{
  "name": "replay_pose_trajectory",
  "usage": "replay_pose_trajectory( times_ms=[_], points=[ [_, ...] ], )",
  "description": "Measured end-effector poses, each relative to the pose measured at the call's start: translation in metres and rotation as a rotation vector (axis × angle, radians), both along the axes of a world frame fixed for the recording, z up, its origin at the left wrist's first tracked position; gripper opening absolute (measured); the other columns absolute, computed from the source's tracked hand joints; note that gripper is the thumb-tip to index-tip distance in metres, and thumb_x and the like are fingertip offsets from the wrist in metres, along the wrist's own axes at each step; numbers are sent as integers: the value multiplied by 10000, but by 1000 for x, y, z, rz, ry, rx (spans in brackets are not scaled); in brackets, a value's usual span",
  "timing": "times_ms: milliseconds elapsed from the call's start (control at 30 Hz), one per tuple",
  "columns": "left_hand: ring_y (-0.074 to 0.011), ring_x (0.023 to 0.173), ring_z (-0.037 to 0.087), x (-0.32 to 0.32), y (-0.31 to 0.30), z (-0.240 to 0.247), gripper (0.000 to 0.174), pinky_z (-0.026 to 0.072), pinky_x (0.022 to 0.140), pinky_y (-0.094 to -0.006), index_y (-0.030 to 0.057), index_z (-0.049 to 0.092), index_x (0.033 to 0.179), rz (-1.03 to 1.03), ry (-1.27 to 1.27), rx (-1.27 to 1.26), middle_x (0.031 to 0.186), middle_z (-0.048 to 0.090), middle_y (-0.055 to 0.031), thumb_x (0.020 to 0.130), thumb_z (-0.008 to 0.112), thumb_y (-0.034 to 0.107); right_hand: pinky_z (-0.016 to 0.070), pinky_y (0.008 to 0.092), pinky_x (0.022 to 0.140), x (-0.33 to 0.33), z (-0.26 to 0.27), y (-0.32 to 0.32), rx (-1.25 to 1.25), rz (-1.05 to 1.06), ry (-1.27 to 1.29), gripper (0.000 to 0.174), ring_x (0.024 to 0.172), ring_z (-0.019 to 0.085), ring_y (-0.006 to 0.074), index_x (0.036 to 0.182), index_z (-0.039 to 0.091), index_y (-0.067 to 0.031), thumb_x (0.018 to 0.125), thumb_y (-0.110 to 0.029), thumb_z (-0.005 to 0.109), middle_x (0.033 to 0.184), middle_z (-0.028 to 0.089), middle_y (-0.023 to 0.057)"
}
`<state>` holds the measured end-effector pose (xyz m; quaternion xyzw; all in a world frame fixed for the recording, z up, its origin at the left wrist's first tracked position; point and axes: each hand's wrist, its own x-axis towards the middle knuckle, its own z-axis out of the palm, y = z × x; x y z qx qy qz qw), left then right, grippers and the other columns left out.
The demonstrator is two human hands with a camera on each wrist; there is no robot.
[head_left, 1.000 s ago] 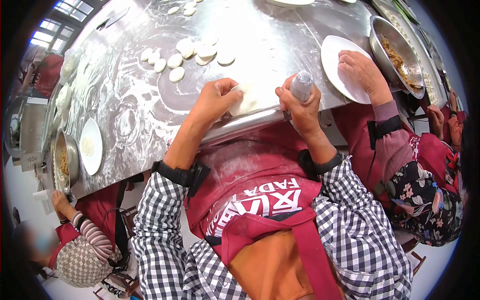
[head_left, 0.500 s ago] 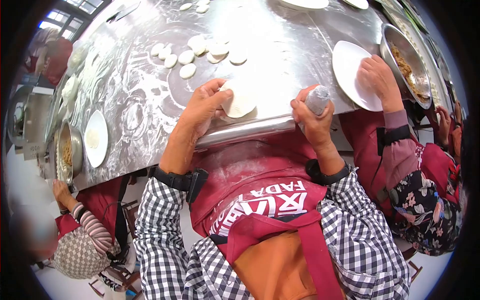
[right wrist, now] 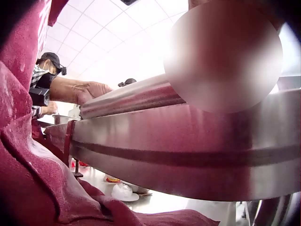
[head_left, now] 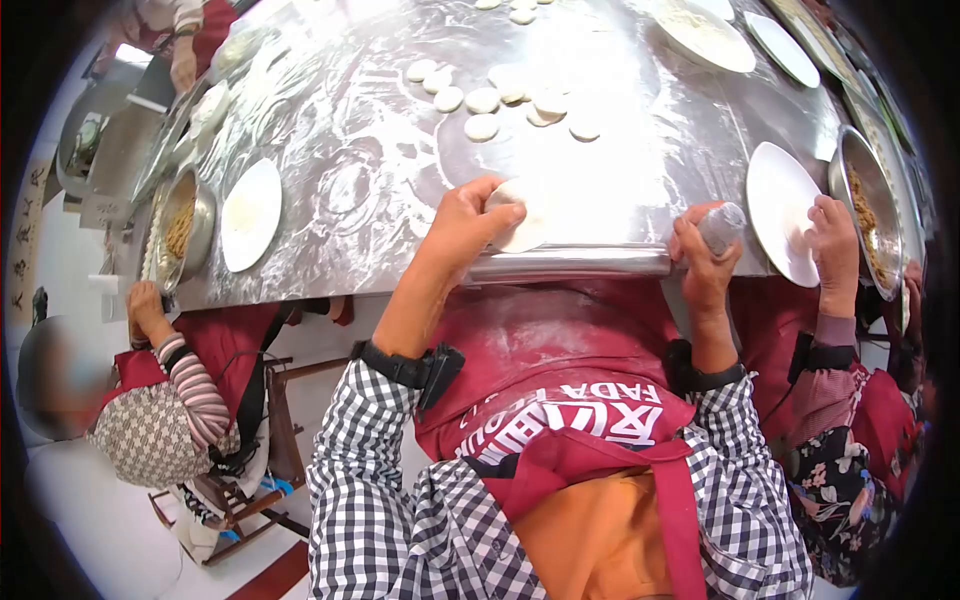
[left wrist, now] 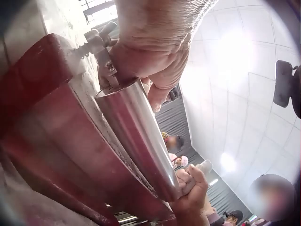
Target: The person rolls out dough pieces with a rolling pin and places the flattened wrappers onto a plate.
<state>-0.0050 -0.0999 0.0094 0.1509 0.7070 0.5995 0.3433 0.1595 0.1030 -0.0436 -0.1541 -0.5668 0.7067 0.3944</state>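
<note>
My left hand (head_left: 466, 228) pinches the edge of a thin, round dough wrapper (head_left: 524, 222) between thumb and fingers, at the table's near edge. Just in front of it lies the shiny metal barrel of a rolling pin (head_left: 570, 262), along that edge. My right hand (head_left: 706, 262) grips the pin's floury grey handle (head_left: 722, 228) at the barrel's right end. In the left wrist view the barrel (left wrist: 138, 136) runs from beneath my left hand (left wrist: 153, 47) to my right hand (left wrist: 192, 188). A blurred patch covers part of the right wrist view.
Several small dough discs (head_left: 482, 100) lie farther back on the flour-dusted metal table (head_left: 340, 220). White plates (head_left: 782, 205) and steel bowls of filling (head_left: 868, 210) stand at both sides. At the right, another person's hand (head_left: 832, 235) is beside a plate.
The head view has swung left, shifting the table scene rightward. More of the dough wrapper shows beside my left hand, and my right hand sits farther from it. The neighbour's hand moved toward the plate's edge.
</note>
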Motion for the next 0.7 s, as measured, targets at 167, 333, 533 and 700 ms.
replay_pose_trajectory(
  times_ms=[167,333,533,700],
  points=[
    [-93,753,590,7,6,-1,267,482,669,-229,-31,612,1025,51,89,43,885,645,-62,776,625,66,359,202,458,0,3,3,37,4,-29,130,506,465,56,790,512,-44,771,1,632,638,507,-9],
    [-88,755,599,-10,-32,16,234,496,663,-228,-7,617,1010,180,237,151,875,654,-46,789,646,66,361,208,459,0,7,0,22,-29,-30,130,503,467,62,783,517,-43,768,2,638,634,505,-8],
    [-129,806,610,-98,-165,49,262,496,680,-238,9,563,1060,592,345,151,921,626,-51,815,631,73,364,215,469,-4,7,5,30,2,5,118,505,469,74,801,517,-37,781,22,618,645,500,4],
    [-226,1088,509,-150,-259,32,456,410,917,-332,-20,452,1235,1046,567,-88,1174,533,-156,822,618,83,375,221,469,-7,9,8,-3,14,16,123,502,465,73,818,512,-35,785,27,613,651,494,5]
  ],
)
